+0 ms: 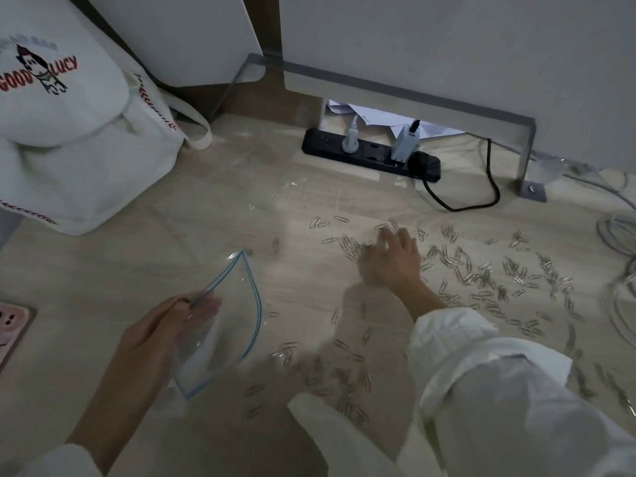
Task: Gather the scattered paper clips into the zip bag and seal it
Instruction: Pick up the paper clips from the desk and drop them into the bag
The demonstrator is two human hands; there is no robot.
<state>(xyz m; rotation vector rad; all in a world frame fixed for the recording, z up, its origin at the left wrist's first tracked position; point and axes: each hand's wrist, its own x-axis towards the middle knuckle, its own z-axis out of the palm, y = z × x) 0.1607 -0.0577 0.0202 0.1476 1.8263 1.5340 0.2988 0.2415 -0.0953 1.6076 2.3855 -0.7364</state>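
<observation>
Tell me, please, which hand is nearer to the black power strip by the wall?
Right. The right hand rests among silver paper clips in front of the black power strip; the left hand holds the clear blue-edged zip bag farther away, lower left.

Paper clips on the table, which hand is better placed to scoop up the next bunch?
Right. The right hand lies on the paper clips, fingers spread; the left hand grips the open zip bag.
</observation>
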